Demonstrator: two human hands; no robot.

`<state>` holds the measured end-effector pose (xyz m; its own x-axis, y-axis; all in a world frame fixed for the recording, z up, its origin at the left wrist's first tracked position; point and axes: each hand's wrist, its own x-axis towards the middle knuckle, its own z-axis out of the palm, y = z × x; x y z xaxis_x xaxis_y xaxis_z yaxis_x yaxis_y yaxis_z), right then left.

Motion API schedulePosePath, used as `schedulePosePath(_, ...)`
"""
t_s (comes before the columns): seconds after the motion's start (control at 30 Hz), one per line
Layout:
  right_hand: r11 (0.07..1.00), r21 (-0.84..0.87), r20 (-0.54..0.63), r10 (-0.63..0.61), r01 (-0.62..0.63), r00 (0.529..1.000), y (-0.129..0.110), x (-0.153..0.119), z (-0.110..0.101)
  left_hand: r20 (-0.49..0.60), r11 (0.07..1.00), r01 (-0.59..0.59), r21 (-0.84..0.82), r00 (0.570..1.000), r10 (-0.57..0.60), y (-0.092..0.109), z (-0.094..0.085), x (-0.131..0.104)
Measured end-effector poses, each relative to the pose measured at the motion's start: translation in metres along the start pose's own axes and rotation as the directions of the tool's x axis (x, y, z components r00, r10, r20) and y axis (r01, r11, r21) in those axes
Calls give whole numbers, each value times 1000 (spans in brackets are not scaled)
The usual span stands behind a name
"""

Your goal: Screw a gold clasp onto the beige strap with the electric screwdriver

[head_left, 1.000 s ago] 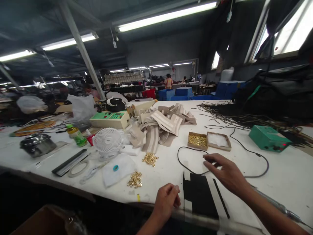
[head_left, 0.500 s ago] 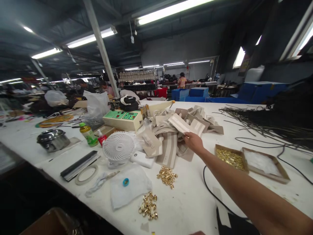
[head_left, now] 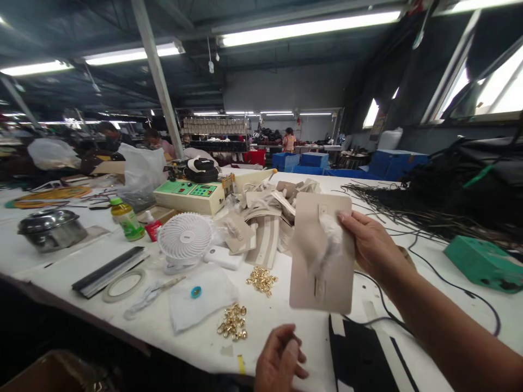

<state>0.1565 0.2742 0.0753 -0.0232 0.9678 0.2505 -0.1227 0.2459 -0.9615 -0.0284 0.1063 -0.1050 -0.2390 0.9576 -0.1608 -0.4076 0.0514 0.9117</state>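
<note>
My right hand (head_left: 376, 247) grips the right edge of a beige leather-like panel (head_left: 304, 245), held up above the table. The panel has rounded corners and a strap wrapped in whitish film, fixed at both ends down its middle. Low in the view, my left hand (head_left: 280, 359) is empty, its fingers loosely curled and apart. Behind the panel lies a heap of similar beige pieces (head_left: 261, 239), partly covered by it. Two small piles of gold metal fittings (head_left: 261, 280) sit left of the panel. A black flat piece (head_left: 363, 359) with white strips lies below my right forearm.
A white fan (head_left: 186, 237), a green-labelled bottle (head_left: 128, 220), a tape roll (head_left: 125, 286) and a steel pot (head_left: 53, 231) stand to the left. Behind them is a control box (head_left: 190, 196). Cables, a green object (head_left: 486, 264) and black strips (head_left: 408, 212) occupy the right.
My right hand has taken a beige panel from the heap and brought it nearer, upright. My left hand has come into fuller view at the bottom. The view has turned right.
</note>
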Motion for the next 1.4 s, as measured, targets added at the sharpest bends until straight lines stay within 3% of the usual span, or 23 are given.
schedulePosePath(0.1,943,216,33,254,-255,967,13,-69,5,-37,989,-96,-109,995,93,26,-17,-23)
schedulePosePath(0.2,861,269,111,417,-431,902,38,-131,14,135,984,-50,-172,988,73,48,-25,-50)
schedulePosePath(0.3,824,243,193,475,-511,859,66,-176,21,301,992,4,-126,953,34,59,-19,-71)
schedulePosePath(0.33,830,215,205,477,-514,855,74,-188,23,310,996,34,-81,951,-7,59,-17,-75)
schedulePosePath(0.43,887,102,192,426,-450,884,92,-218,25,203,991,84,102,974,-103,52,-13,-80)
schedulePosePath(0.5,949,-20,52,314,-313,948,99,-234,23,97,972,74,223,990,-97,46,-17,-81)
schedulePosePath(0.57,974,-204,-119,72,-95,990,102,-249,20,3,944,39,327,999,-43,44,-22,-83)
schedulePosePath(0.6,954,-299,-142,-75,29,987,102,-256,19,-36,928,19,371,999,-6,44,-23,-84)
schedulePosePath(0.67,874,-411,-29,-296,259,955,97,-265,20,-61,893,-35,448,996,69,45,-22,-90)
schedulePosePath(0.77,844,-362,181,-353,396,918,86,-269,26,9,851,-174,496,981,196,45,-11,-104)
schedulePosePath(0.93,931,-239,136,-251,277,959,82,-266,35,66,737,-347,580,922,383,30,2,-121)
schedulePosePath(1.13,917,-342,75,-193,207,978,94,-277,39,245,522,-491,697,848,470,13,-13,-113)
schedulePosePath(1.3,908,-321,133,-238,269,962,91,-268,33,351,527,-557,642,824,445,13,-19,-107)
schedulePosePath(1.4,945,-293,163,-102,147,981,89,-265,28,375,555,-587,590,808,455,18,-20,-106)
